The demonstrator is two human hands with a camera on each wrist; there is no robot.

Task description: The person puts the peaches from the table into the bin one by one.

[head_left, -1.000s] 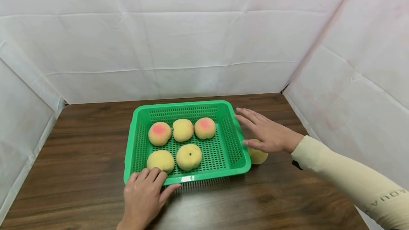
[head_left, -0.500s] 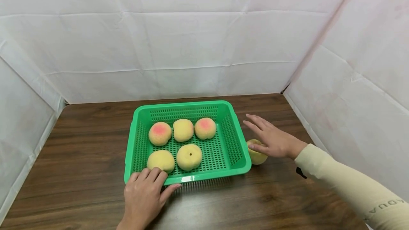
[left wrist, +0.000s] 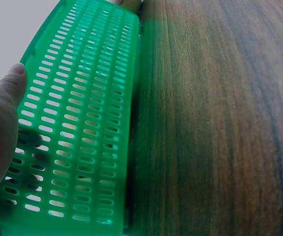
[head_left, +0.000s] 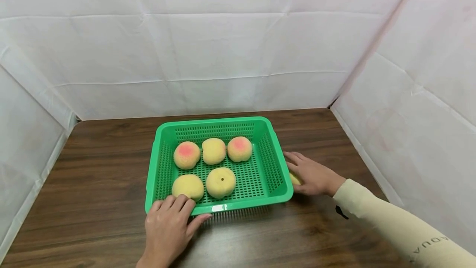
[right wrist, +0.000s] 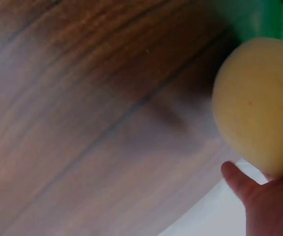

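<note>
In the head view, my left hand (head_left: 167, 226) grips the near rim of a green plastic basket (head_left: 249, 204), fingers over the edge and thumb outside. The left wrist view shows the thumb (left wrist: 15, 83) against the slotted wall. Several yellow peaches (head_left: 220, 183), some blushed pink, lie inside. My right hand (head_left: 314, 177) reaches around another yellow peach (right wrist: 259, 103) on the table, just outside the basket's right side. In the right wrist view its thumb (right wrist: 237, 179) sticks out with a gap to that peach; the other fingers are hidden there.
The basket stands on a dark wood-grain table (head_left: 100, 177). White sheeting (head_left: 208, 53) hangs behind the table and along its left and right sides. The basket's right half has bare slotted floor.
My right hand drew back from the basket's right rim, then came down around the peach outside it, now mostly covering it. The left hand and basket stay in place.
</note>
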